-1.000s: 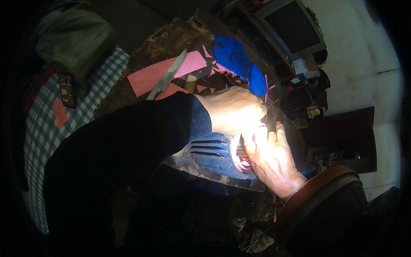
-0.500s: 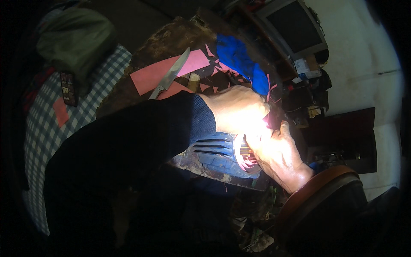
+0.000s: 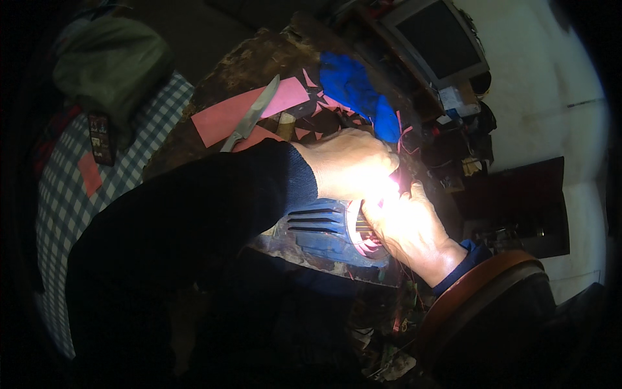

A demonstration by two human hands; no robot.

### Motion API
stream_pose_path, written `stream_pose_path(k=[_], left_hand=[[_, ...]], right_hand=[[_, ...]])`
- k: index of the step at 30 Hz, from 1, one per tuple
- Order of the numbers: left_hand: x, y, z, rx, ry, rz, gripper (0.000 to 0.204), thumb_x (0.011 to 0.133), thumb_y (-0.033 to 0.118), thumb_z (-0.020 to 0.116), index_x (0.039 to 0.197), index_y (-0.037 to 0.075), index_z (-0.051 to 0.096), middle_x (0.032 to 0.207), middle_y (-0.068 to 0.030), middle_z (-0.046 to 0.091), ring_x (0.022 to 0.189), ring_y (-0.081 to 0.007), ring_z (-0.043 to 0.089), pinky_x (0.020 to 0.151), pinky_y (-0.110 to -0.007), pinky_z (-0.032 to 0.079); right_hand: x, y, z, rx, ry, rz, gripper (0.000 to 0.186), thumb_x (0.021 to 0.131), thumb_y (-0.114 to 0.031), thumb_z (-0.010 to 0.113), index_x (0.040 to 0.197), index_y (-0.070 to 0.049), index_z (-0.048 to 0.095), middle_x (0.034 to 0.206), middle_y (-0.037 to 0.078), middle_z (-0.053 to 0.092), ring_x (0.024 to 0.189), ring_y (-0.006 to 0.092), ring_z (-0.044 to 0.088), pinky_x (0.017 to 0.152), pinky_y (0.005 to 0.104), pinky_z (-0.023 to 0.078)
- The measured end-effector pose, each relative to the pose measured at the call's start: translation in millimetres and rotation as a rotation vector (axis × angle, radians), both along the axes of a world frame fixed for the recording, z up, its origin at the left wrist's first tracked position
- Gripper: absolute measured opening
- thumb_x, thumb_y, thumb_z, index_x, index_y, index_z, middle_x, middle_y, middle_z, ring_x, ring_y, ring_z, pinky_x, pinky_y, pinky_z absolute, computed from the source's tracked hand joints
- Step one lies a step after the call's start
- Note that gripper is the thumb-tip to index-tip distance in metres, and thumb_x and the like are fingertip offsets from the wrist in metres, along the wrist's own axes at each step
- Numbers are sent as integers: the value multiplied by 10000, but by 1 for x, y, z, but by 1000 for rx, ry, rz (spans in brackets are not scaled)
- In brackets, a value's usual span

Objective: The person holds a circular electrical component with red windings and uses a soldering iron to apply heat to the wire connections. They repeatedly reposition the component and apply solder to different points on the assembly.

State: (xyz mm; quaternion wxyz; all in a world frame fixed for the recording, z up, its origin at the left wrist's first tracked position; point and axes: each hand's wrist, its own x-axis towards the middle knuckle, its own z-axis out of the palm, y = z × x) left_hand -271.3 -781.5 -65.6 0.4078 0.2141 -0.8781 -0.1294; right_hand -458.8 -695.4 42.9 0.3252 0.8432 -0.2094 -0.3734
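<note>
A blue, finned motor housing (image 3: 317, 223) lies on its side on the dark worktable. Pink paper strips (image 3: 368, 245) and thin wires show at its round open end. Reaching over the housing, my left hand (image 3: 346, 162) is closed, its fingertips lost in glare beside the right hand. My right hand (image 3: 414, 227) bends round in front of the open end, thumb raised. Strong light whitens its fingers. A bit of pink shows between the hands, too washed out to make out.
A knife (image 3: 256, 111) rests across pink sheets (image 3: 210, 123), near pink scraps and a blue cloth (image 3: 353, 84). On the left, a phone (image 3: 100, 139) lies on a checked cloth (image 3: 61, 194). A round, orange-rimmed object (image 3: 495, 269) stands at lower right, an old monitor (image 3: 440, 39) behind.
The whole view has shifted slightly. My right hand has moved a little, and more of its dark blue cuff shows. Both hands stay close together at the housing's open end.
</note>
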Motion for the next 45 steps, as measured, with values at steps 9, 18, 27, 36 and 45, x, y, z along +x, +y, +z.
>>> stream_pose_path(k=[9, 18, 27, 36, 45], left_hand=[[4, 4, 7, 10, -88, 33, 320, 1000, 246, 778, 1159, -30, 757, 1067, -225, 800, 935, -394, 803, 812, -512, 632], [5, 9, 15, 157, -74, 32, 226, 1018, 189, 728, 1095, -23, 726, 1049, -223, 762, 936, -439, 772, 836, -538, 614], [3, 11, 18, 86, -120, 56, 253, 1025, 196, 750, 1165, -12, 718, 1113, -189, 759, 962, -400, 779, 836, -513, 625], [-2, 1, 32, 51, 44, -7, 245, 1021, 219, 776, 1155, 16, 752, 1097, -149, 758, 981, -357, 767, 856, -470, 624], [6, 11, 32, 111, -63, -10, 305, 1088, 266, 724, 1231, 0, 762, 1119, -169, 759, 985, -366, 784, 838, -479, 640]], right_hand=[[-33, 6, 46, 64, -1040, -239, 247, 937, -91, 862, 1169, -28, 802, 990, 168, 763, 855, 363, 770, 792, 435, 637], [-29, -30, -4, 382, -1381, -222, 175, 981, -156, 815, 1091, -24, 779, 1005, 185, 764, 914, 398, 767, 798, 463, 619], [-36, -36, -1, 526, -1439, -332, 117, 997, -116, 756, 1047, -12, 737, 964, 198, 759, 902, 409, 757, 789, 458, 604], [-41, -19, -10, 325, -1543, -386, 55, 973, -37, 782, 1006, -29, 739, 934, 186, 772, 829, 359, 781, 722, 419, 612], [-39, -3, -27, 212, -1505, -321, 97, 915, -22, 792, 994, -31, 737, 944, 165, 768, 846, 371, 781, 751, 453, 627]])
